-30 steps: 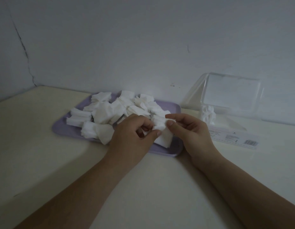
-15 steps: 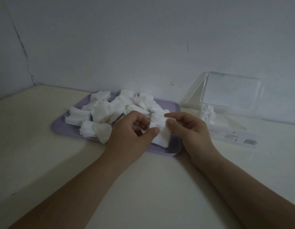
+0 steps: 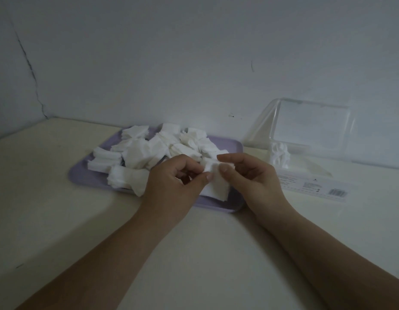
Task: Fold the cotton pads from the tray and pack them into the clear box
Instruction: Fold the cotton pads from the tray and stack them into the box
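The pale cream bench [image 3: 203, 253] fills the foreground, and both bare forearms reach across it. Over the near right corner of the flat lavender plastic tray [image 3: 82, 175], the left hand [image 3: 171, 184] and the right hand [image 3: 252, 182] meet on one white square cotton pad [image 3: 216, 184]. Each hand pinches the pad's upper edge between thumb and curled fingers, and the pad hangs down between them, close over the tray.

This looks like the folding step, with the crease not yet made. The next move probably calls for bringing one edge over to meet the other, pressing it flat, then carrying the pad to the right.

Behind the hands, a loose heap of white cotton pads [image 3: 147, 153] covers most of the tray. Farther right stands the clear plastic box [image 3: 310, 128], its lid apparently raised against the grey wall [image 3: 194, 63]. A small white bundle [image 3: 279, 154] sits at its left end, so packing seems barely begun.
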`<state>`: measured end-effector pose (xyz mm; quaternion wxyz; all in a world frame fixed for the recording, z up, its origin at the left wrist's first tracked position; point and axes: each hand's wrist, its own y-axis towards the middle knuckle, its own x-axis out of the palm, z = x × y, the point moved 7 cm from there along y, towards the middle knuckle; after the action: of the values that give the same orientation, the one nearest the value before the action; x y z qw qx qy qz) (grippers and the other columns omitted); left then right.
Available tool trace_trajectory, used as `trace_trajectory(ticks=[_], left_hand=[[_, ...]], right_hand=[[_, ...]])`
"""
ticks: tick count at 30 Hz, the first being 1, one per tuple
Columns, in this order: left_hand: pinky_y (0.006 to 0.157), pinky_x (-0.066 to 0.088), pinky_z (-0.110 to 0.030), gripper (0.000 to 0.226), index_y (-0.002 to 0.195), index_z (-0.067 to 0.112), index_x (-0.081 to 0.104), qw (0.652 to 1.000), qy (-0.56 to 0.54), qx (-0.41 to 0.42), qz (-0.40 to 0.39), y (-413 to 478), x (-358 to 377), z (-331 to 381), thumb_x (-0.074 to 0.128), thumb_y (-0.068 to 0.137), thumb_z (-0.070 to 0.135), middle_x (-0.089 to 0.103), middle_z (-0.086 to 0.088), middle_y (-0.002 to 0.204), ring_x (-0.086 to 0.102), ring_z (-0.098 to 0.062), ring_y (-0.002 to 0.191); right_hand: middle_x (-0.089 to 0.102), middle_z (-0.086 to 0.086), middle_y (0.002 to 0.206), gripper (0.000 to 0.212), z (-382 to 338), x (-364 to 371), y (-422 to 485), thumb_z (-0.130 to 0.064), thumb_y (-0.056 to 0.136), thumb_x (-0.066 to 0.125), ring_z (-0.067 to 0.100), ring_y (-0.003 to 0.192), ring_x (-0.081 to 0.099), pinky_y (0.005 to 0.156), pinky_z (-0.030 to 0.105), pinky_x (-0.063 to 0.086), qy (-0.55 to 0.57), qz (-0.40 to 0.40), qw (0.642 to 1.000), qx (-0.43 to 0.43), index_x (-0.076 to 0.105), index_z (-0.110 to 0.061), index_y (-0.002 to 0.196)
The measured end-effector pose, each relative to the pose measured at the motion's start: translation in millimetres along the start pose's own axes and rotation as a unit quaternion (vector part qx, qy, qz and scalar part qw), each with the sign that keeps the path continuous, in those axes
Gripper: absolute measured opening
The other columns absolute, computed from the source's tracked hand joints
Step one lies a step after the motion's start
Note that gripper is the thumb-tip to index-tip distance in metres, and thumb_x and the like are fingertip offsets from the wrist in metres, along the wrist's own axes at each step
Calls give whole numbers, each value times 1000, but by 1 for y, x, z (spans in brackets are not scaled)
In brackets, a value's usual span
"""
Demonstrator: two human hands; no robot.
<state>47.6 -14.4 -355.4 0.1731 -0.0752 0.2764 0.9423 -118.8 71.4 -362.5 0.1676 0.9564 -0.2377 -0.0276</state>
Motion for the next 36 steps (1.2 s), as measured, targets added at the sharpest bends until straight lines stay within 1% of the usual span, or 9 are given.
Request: trace_trajectory(ticks=[4,8,13,18,22,26,30,34,36], left_hand=[[60,45,-11,15,84,25,73,1000,-2,-3,-8,2,1,-4,86,80,20,68,13,70,59,0,62],[64,53,-26,42,101,41,61,997,52,-2,-62,2,11,-16,86,67,42,64,14,83,55,-7,66],[75,57,-36,56,119,47,53,979,185,20,-86,3,5,-17,78,69,48,59,22,93,58,-2,78],[76,55,-31,59,126,38,55,977,192,56,-72,-1,4,-9,81,73,40,53,23,103,55,2,85],[95,54,-38,70,138,30,50,976,195,51,-83,0,7,-9,72,73,45,56,17,125,58,-4,108],[99,52,-33,77,147,33,43,975,185,35,-117,-1,12,-10,70,75,45,59,22,124,59,-3,115],[93,54,-30,69,141,40,49,980,157,25,-119,-1,12,-12,76,78,39,61,24,104,62,1,101],[93,54,-28,62,135,38,56,984,130,33,-114,0,12,-13,74,76,39,67,22,102,65,1,100],[91,52,-19,56,132,35,61,986,125,56,-93,0,10,-8,74,78,39,67,22,110,64,1,105]], right_hand=[[80,2,101,33,-3,6,-1,3,79,85,12,92,76,82,26,60,-93,-25,995,-28,74,-15,105],[72,-10,94,37,-8,5,0,6,81,75,9,88,68,79,22,53,-202,-16,975,-94,65,-26,97],[66,-12,115,54,-10,15,-7,9,80,60,-7,101,59,85,4,41,-287,-61,950,-104,62,-21,124],[54,-5,127,62,-2,25,-7,-10,84,52,6,102,58,87,27,50,-369,-100,913,-143,54,-18,146],[52,2,135,61,-3,29,-10,-13,88,52,22,107,61,88,45,54,-399,-111,897,-155,53,-22,148],[62,-6,131,65,-5,25,-9,2,84,55,11,117,63,99,36,54,-314,-115,934,-123,55,-23,145],[64,-12,124,77,1,17,-6,6,85,61,-8,101,62,86,8,47,-316,-103,942,-50,43,-31,150],[64,-9,135,68,2,20,-5,-4,88,63,7,117,64,99,23,51,-323,-113,938,-61,47,-30,149],[69,-9,125,55,0,19,-5,-7,90,65,7,109,67,94,25,54,-312,-101,942,-78,55,-26,141]])
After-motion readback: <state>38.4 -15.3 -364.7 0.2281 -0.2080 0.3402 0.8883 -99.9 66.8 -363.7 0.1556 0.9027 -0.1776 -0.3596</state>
